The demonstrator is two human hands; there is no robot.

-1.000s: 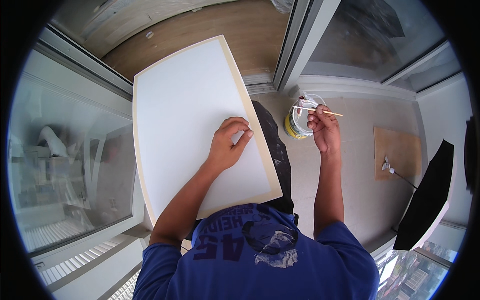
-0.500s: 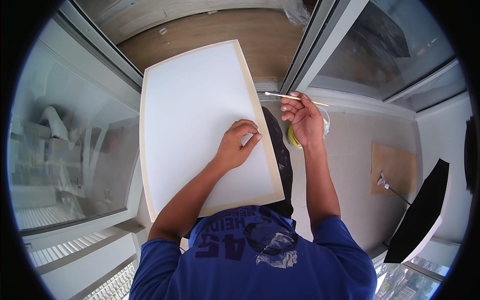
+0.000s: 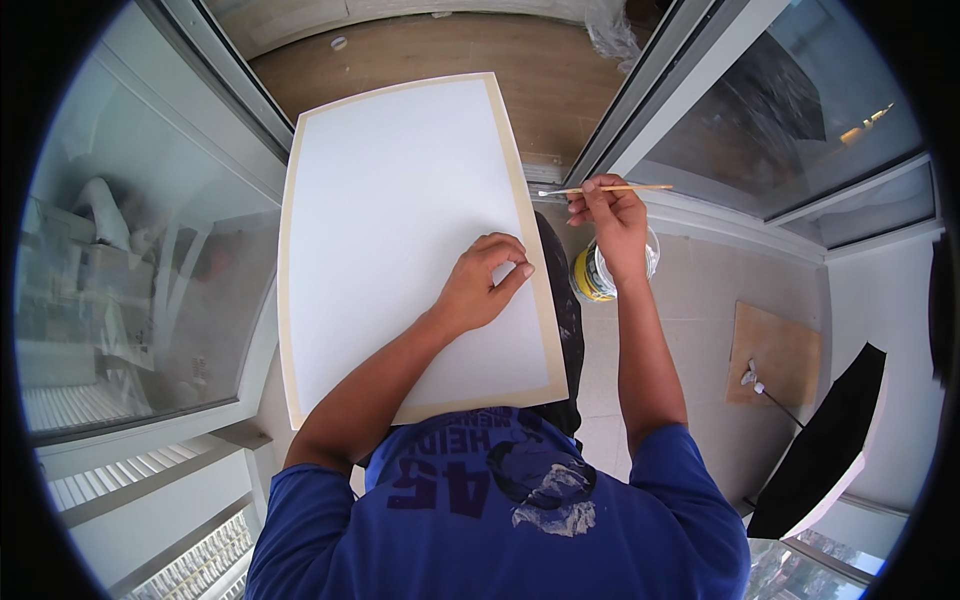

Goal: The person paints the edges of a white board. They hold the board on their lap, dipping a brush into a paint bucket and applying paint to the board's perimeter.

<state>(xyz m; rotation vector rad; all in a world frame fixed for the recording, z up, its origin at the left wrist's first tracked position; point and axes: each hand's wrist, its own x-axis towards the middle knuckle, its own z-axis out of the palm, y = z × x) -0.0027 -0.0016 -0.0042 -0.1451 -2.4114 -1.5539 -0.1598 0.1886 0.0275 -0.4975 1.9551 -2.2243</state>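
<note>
A white rectangular board [image 3: 400, 200], bordered with beige masking tape [image 3: 516, 190], lies tilted across my lap. My left hand [image 3: 484, 278] rests on its right part. The fingers there are curled and the thumb meets the index finger, with nothing visible between them. Beyond the board's right edge, my right hand [image 3: 614, 215] grips a slim paintbrush [image 3: 640, 187] by its wooden handle. White shows on the bristles, which point left towards the board. Partly hidden below that hand is a paint bucket [image 3: 594, 277] with a yellow label and a pale inside.
Glass doors in frames stand at the left [image 3: 170, 250] and upper right [image 3: 700, 130]. A wooden floor [image 3: 420, 50] lies beyond the sill. To the right, a brown sheet [image 3: 775, 350] lies on the tiles beside a black umbrella-shaped shade [image 3: 825, 440] on a thin rod.
The brush in my right hand has turned nearer to level and shifted slightly right. More of the bucket shows. My left hand keeps its pose on the board; the whole view has shifted a little.
</note>
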